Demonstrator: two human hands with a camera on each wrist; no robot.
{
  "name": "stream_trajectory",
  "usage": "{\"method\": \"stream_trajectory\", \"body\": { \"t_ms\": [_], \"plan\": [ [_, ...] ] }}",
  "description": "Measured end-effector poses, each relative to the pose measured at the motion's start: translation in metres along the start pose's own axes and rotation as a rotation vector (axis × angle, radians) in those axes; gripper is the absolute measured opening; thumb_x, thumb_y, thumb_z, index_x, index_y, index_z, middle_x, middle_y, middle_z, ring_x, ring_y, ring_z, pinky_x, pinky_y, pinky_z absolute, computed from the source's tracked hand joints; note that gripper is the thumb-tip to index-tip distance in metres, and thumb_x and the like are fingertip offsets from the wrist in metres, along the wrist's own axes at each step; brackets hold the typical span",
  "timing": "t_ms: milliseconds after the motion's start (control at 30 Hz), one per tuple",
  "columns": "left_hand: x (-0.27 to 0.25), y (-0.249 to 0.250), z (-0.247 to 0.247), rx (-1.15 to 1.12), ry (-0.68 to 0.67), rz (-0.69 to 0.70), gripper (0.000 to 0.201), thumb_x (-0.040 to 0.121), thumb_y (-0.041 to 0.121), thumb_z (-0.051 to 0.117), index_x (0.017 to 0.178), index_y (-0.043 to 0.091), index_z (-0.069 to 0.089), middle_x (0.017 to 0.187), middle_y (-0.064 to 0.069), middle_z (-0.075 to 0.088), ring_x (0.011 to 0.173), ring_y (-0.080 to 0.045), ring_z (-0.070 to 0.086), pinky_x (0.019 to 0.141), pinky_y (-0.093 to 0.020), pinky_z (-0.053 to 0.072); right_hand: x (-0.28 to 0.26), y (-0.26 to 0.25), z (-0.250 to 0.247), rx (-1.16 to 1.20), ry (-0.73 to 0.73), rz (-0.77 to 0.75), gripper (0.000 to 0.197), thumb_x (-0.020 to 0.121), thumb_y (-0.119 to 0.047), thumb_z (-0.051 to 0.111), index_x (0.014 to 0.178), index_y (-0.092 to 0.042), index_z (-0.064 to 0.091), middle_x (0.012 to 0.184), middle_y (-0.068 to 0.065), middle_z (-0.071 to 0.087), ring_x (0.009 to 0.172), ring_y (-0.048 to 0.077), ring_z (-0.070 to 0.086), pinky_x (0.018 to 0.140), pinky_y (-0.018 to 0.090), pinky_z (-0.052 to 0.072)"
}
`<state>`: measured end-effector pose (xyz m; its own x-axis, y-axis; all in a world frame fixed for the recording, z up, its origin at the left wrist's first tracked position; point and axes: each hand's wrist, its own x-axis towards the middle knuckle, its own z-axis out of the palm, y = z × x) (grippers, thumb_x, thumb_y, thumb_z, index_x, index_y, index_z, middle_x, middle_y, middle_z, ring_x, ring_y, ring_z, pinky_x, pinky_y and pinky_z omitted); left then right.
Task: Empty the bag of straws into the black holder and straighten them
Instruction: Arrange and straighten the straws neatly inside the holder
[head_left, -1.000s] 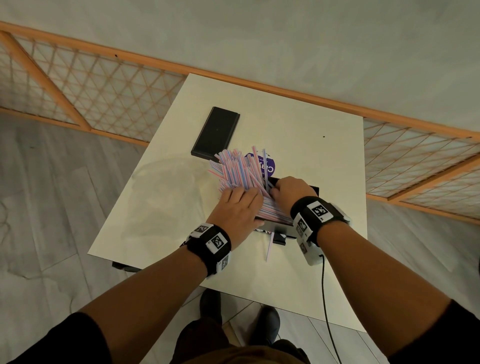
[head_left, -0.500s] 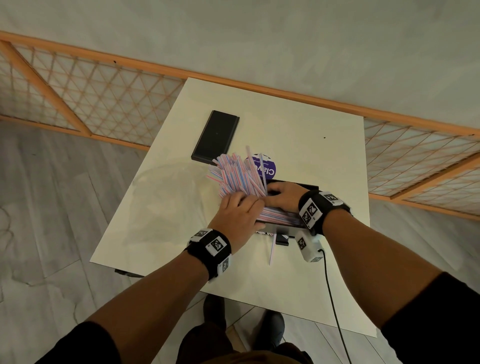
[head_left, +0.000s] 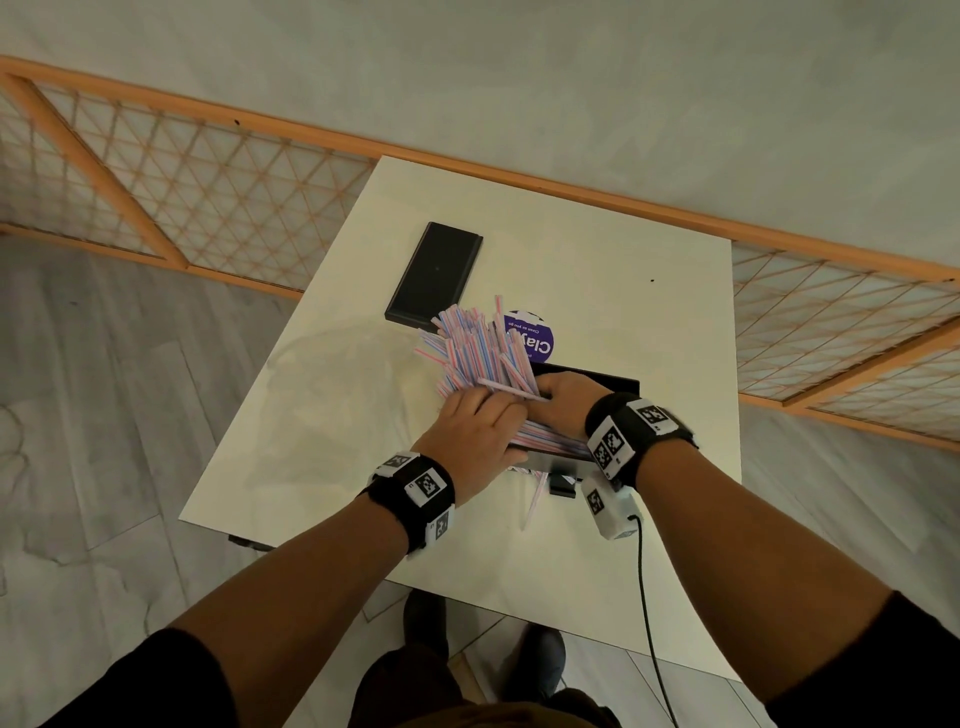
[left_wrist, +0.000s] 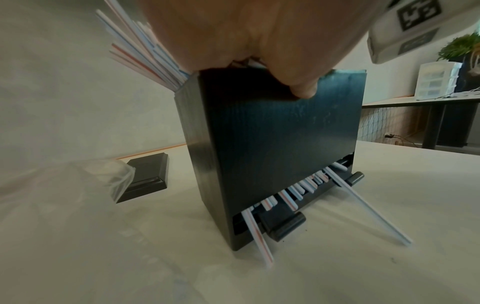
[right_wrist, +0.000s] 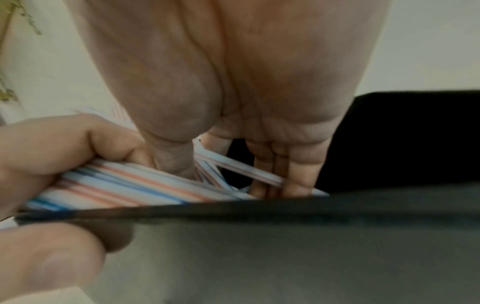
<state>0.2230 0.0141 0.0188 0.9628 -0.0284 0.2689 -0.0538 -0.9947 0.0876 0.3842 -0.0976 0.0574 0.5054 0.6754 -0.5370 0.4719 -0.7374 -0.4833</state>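
Note:
A black holder (head_left: 613, 382) stands upright on the white table (head_left: 597, 270). Striped straws (head_left: 478, 348) fan out of its top, leaning far-left. My left hand (head_left: 478, 431) grips the bundle at the holder's rim, fingers curled over the straws (right_wrist: 130, 185) and thumb (left_wrist: 303, 90) against the holder's front wall (left_wrist: 272, 144). My right hand (head_left: 566, 400) reaches into the holder, its straight fingers (right_wrist: 293, 174) pressing on the straws inside. Several straw ends poke from the bottom slot (left_wrist: 298, 191); one long straw (left_wrist: 369, 207) slants onto the table.
An empty clear plastic bag (head_left: 332, 374) lies left of the holder. A flat black lid (head_left: 434, 278) sits beyond it, beside a round purple sticker (head_left: 535, 340). A cable (head_left: 649, 597) trails from my right wrist. The table's near edge (head_left: 467, 592) is close to my body.
My right hand has slid from the holder's top down among the straws. The left hand has stayed on the bundle, and the fan has shifted slightly.

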Motion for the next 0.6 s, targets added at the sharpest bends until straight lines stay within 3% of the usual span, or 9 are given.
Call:
{"method": "stream_trajectory", "body": {
  "t_ms": [133,267,367,433,533,600],
  "plan": [
    [0.0,-0.001,0.001,0.004,-0.01,-0.006,0.046,0.083,0.053,0.068,0.114,0.018,0.067,0.109,-0.003,0.066,0.101,-0.029,0.06,0.089,-0.042,0.05,0.002,-0.008,0.0,-0.144,0.04,0.017,0.017,0.094,-0.044,0.056,0.094,-0.031,0.066,0.089,-0.004,0.066,0.09,0.019,0.064,0.085,0.034,0.054],
    [-0.001,-0.001,0.001,-0.021,0.007,0.004,0.047,0.081,0.05,0.075,0.113,0.017,0.066,0.111,-0.003,0.066,0.098,-0.029,0.06,0.087,-0.042,0.05,0.002,-0.013,0.003,-0.291,0.093,-0.001,0.022,0.096,-0.036,0.047,0.077,-0.031,0.056,0.09,-0.002,0.066,0.087,0.022,0.063,0.081,0.032,0.051],
    [0.0,-0.002,0.0,-0.05,0.02,0.002,0.045,0.08,0.048,0.076,0.111,0.017,0.065,0.11,-0.003,0.065,0.095,-0.028,0.059,0.085,-0.041,0.049,-0.001,-0.013,0.007,-0.191,0.172,-0.083,0.019,0.097,-0.035,0.05,0.105,-0.032,0.067,0.097,-0.004,0.069,0.089,0.019,0.062,0.086,0.031,0.05],
    [-0.001,-0.003,-0.001,-0.056,0.02,0.004,0.045,0.08,0.047,0.078,0.11,0.017,0.064,0.108,-0.003,0.064,0.094,-0.028,0.059,0.084,-0.041,0.05,-0.003,-0.011,0.01,-0.047,0.183,-0.13,0.028,0.095,-0.031,0.055,0.121,-0.029,0.065,0.106,-0.005,0.07,0.093,0.016,0.062,0.092,0.031,0.05],
    [-0.001,-0.005,-0.001,-0.047,0.014,0.017,0.044,0.081,0.048,0.075,0.11,0.017,0.063,0.109,-0.003,0.064,0.095,-0.027,0.058,0.084,-0.04,0.05,-0.004,-0.003,0.01,0.215,0.121,-0.15,0.041,0.087,-0.031,0.066,0.128,-0.026,0.061,0.114,-0.005,0.071,0.103,0.014,0.067,0.099,0.037,0.053],
    [-0.002,-0.005,0.0,-0.046,0.001,0.015,0.045,0.084,0.05,0.068,0.113,0.017,0.062,0.114,-0.004,0.063,0.098,-0.027,0.058,0.087,-0.04,0.049,-0.003,-0.003,0.006,0.235,0.079,-0.154,0.038,0.086,-0.032,0.068,0.123,-0.027,0.062,0.11,-0.005,0.072,0.102,0.014,0.067,0.098,0.039,0.053]
  ]
}}
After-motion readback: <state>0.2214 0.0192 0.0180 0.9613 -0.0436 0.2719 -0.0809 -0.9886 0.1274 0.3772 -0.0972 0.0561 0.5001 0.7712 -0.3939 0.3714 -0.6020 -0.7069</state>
